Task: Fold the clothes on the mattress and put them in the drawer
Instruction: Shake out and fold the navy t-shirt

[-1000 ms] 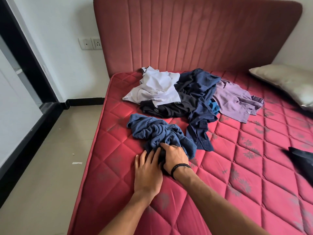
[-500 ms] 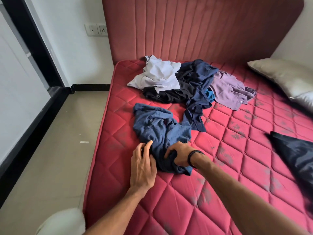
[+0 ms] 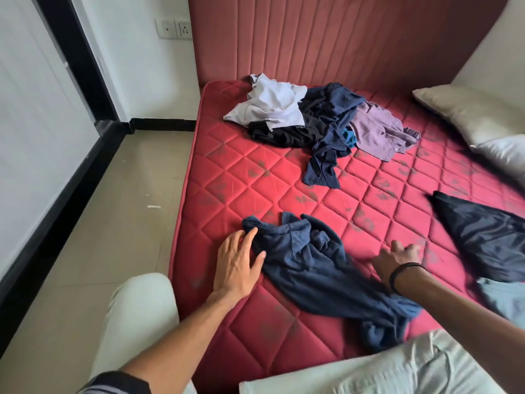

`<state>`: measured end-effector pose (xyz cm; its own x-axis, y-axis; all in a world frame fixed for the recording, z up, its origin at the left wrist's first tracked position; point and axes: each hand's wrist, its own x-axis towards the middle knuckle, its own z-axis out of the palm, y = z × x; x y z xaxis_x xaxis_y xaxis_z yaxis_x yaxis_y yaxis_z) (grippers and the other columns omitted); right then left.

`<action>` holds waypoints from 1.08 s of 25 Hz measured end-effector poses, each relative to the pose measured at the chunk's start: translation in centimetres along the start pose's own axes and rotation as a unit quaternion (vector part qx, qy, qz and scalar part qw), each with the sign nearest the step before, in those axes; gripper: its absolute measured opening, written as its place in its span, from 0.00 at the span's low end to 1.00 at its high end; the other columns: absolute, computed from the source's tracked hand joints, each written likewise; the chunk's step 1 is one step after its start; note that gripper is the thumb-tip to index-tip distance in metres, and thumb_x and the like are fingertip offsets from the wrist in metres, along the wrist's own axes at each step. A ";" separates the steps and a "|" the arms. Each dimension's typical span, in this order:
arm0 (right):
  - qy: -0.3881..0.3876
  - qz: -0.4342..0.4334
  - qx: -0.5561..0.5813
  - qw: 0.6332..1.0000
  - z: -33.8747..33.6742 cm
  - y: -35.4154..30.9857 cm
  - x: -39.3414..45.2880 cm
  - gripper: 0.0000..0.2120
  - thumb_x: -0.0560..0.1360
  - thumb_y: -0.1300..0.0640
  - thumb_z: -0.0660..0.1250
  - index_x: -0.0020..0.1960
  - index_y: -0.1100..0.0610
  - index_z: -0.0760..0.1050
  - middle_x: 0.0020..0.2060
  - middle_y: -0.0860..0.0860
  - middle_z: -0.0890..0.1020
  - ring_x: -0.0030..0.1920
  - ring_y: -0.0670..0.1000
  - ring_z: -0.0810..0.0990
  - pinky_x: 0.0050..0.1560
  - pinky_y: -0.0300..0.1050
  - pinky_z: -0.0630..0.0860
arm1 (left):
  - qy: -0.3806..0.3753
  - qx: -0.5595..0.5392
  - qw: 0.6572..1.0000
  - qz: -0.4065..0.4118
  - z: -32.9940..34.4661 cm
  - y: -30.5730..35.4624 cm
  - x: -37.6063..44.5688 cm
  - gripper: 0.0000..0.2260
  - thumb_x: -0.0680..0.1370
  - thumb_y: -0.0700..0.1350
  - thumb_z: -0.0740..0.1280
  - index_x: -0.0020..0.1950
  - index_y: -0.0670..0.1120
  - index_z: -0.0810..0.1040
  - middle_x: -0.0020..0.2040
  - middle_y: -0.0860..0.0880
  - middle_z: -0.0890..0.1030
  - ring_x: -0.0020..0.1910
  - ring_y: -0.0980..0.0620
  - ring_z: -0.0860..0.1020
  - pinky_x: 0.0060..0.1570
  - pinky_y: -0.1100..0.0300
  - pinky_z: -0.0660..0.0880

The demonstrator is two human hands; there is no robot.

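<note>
A crumpled blue shirt (image 3: 312, 268) lies stretched out on the near part of the red quilted mattress (image 3: 255, 177). My left hand (image 3: 238, 260) rests with straight fingers on the shirt's left edge, near the collar. My right hand (image 3: 397, 260), blurred, lies on the mattress just right of the shirt with loosely spread fingers and holds nothing that I can see. Further back sits a pile of clothes (image 3: 326, 123): a white shirt (image 3: 270, 106), a black garment (image 3: 284, 135), a navy shirt (image 3: 329, 109) and a purple shirt (image 3: 375, 132).
A beige pillow (image 3: 466, 112) lies at the far right and a shiny dark cloth (image 3: 488, 234) on the right of the mattress, with a pale blue cloth (image 3: 505, 297) below it. The padded headboard (image 3: 341, 38) stands behind. Tiled floor (image 3: 99, 223) runs along the left. My knees in pale trousers (image 3: 397, 371) are at the bottom.
The blue shirt has been pulled toward me and spread out sideways. My hands have moved apart, the left to the collar edge and the right off to the shirt's right side.
</note>
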<state>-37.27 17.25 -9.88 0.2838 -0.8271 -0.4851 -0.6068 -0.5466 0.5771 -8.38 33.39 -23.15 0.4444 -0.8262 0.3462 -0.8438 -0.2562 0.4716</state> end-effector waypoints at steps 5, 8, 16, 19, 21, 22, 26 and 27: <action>0.238 -0.050 0.206 0.948 -2.2 -3.2 -0.3 0.20 0.75 0.48 0.66 0.67 0.46 0.73 0.60 0.48 0.80 0.64 0.57 0.74 0.59 0.57 0.75 | -0.078 0.010 0.992 -0.096 -1.7 1.0 2.4 0.42 0.72 0.62 0.72 0.82 0.58 0.57 0.64 0.49 0.75 0.64 0.43 0.72 0.61 0.45 0.73; 0.187 -0.082 0.452 0.868 -5.1 -8.0 0.7 0.30 0.72 0.37 0.64 0.71 0.48 0.71 0.56 0.51 0.84 0.60 0.58 0.81 0.56 0.55 0.79 | -0.168 0.027 0.978 -0.121 -3.0 0.9 5.4 0.26 0.74 0.60 0.72 0.72 0.61 0.71 0.64 0.48 0.74 0.66 0.42 0.71 0.63 0.46 0.71; 0.191 -0.069 0.556 0.806 -6.6 -8.4 2.9 0.16 0.71 0.48 0.77 0.51 0.57 0.78 0.49 0.53 0.82 0.53 0.58 0.81 0.46 0.45 0.72 | -0.097 -0.245 0.958 -0.113 -8.5 1.3 11.2 0.08 0.72 0.50 0.77 0.45 0.49 0.81 0.42 0.49 0.83 0.43 0.50 0.80 0.48 0.55 0.75; 0.276 -0.065 0.575 0.768 -9.7 -5.3 0.3 0.21 0.67 0.46 0.80 0.41 0.58 0.73 0.38 0.53 0.80 0.40 0.56 0.78 0.40 0.49 0.70 | -0.074 -0.363 0.921 -0.117 -11.6 3.7 13.3 0.07 0.74 0.51 0.73 0.46 0.52 0.78 0.44 0.50 0.84 0.42 0.53 0.80 0.47 0.54 0.75; 0.277 -0.155 0.633 0.706 -11.9 -2.9 -1.8 0.27 0.62 0.42 0.80 0.35 0.61 0.69 0.35 0.55 0.79 0.37 0.58 0.76 0.40 0.52 0.72 | -0.042 -0.431 0.895 -0.107 -14.4 6.6 15.1 0.02 0.80 0.46 0.70 0.48 0.51 0.79 0.45 0.52 0.81 0.44 0.55 0.77 0.49 0.55 0.73; 0.246 -0.217 0.680 0.656 -13.1 -2.0 -3.0 0.31 0.62 0.40 0.80 0.33 0.62 0.67 0.34 0.57 0.76 0.35 0.58 0.73 0.39 0.53 0.70 | -0.041 -0.462 0.881 -0.093 -16.0 8.2 16.2 0.02 0.82 0.45 0.69 0.50 0.50 0.80 0.46 0.52 0.81 0.46 0.55 0.76 0.52 0.55 0.73; 0.173 -0.293 0.834 0.434 -19.0 0.6 -7.4 0.25 0.66 0.36 0.79 0.37 0.56 0.74 0.35 0.55 0.73 0.35 0.56 0.70 0.37 0.47 0.62 | -0.127 -0.439 0.887 0.068 -24.1 15.2 19.2 0.03 0.83 0.44 0.69 0.53 0.46 0.81 0.48 0.50 0.81 0.48 0.58 0.78 0.55 0.63 0.74; 0.190 -0.296 0.848 0.397 -20.5 1.1 -8.1 0.21 0.68 0.39 0.80 0.43 0.55 0.77 0.38 0.53 0.78 0.37 0.53 0.77 0.38 0.45 0.69 | -0.152 -0.413 0.893 0.098 -26.2 16.8 19.4 0.03 0.81 0.44 0.71 0.52 0.45 0.81 0.47 0.50 0.83 0.47 0.59 0.79 0.54 0.64 0.75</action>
<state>-25.05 20.63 8.14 0.6446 -0.7558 0.1148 0.1143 -0.0532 -0.9920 -6.03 26.19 12.76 0.1047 -0.9449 0.3102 -0.3315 0.2609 0.9067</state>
